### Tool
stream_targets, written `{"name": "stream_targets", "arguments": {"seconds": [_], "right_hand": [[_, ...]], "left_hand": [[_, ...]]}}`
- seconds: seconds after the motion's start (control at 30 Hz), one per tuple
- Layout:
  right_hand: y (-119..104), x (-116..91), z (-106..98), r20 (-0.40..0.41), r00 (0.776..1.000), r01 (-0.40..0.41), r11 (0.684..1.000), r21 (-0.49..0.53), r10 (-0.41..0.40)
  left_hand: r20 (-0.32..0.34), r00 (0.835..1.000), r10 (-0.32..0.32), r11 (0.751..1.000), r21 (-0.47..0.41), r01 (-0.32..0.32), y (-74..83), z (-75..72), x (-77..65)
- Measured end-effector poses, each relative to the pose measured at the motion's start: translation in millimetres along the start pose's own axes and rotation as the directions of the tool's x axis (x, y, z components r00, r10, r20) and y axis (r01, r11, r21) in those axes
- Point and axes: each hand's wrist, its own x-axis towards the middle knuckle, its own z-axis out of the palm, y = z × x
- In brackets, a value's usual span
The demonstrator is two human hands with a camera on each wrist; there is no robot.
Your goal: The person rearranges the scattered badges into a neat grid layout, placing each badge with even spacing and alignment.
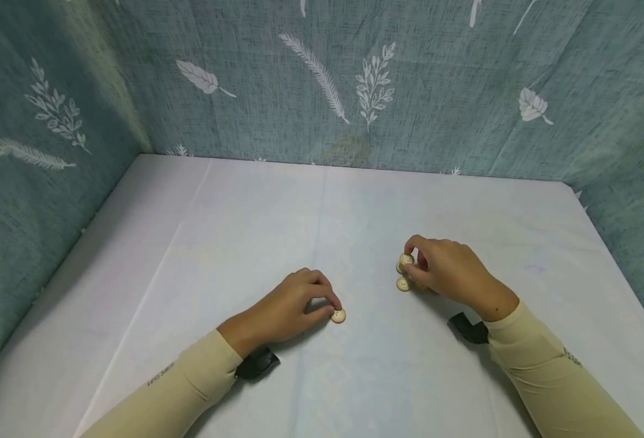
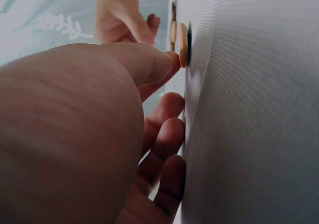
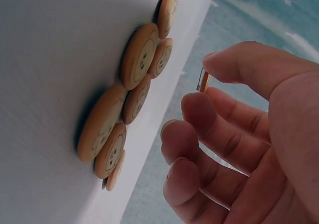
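Note:
Thumb and index finger of my left hand (image 1: pixel 297 307) pinch the edge of a round wooden button (image 1: pixel 338 316) low over the white table; the left wrist view shows this button (image 2: pixel 184 46) nearly edge-on at the fingertips. To the right and farther back, my right hand (image 1: pixel 453 267) holds another wooden button (image 1: pixel 406 259) between thumb and index finger. Seen from the right wrist, that held button (image 3: pixel 204 80) is a thin edge above the table. Several wooden buttons (image 3: pixel 139 57) with drawn faces and small holes lie close together below it, partly hidden by the hand in the head view.
The white-covered table (image 1: pixel 218 231) extends around both hands. Green-blue cloth (image 1: pixel 267 91) with white leaf prints hangs along its back and sides. Black wrist pieces (image 1: pixel 257 364) sit beneath both sleeved forearms.

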Motion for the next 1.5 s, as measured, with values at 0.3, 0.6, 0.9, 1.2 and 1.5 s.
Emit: {"name": "stream_targets", "arguments": {"seconds": [0.3,0.6,0.9,1.2,1.5], "right_hand": [[5.5,0.7,0.8,0.041,0.998,-0.043,0.999,0.018,0.042],[7.4,2.7,-0.9,0.040,0.998,-0.054,0.999,0.006,0.054],[8.7,4.7,-2.1,0.065,0.995,-0.077,0.997,-0.003,0.077],[9.8,4.8,-0.8,0.045,0.997,-0.069,0.998,0.001,0.069],[12.7,4.6,0.7,0.058,0.995,-0.080,0.997,0.002,0.080]], "left_hand": [[-0.007,1.000,0.015,1.000,0.010,-0.015,0.6,-0.7,0.2],[0.008,1.000,0.002,1.000,0.003,-0.002,-0.1,-1.9,0.6],[0.004,1.000,0.007,1.000,-0.007,-0.007,-0.2,-2.1,0.5],[0.003,1.000,-0.003,1.000,0.007,0.003,-0.2,-0.6,0.7],[-0.005,1.000,0.009,1.000,0.011,-0.009,-0.7,0.4,0.2]]}}
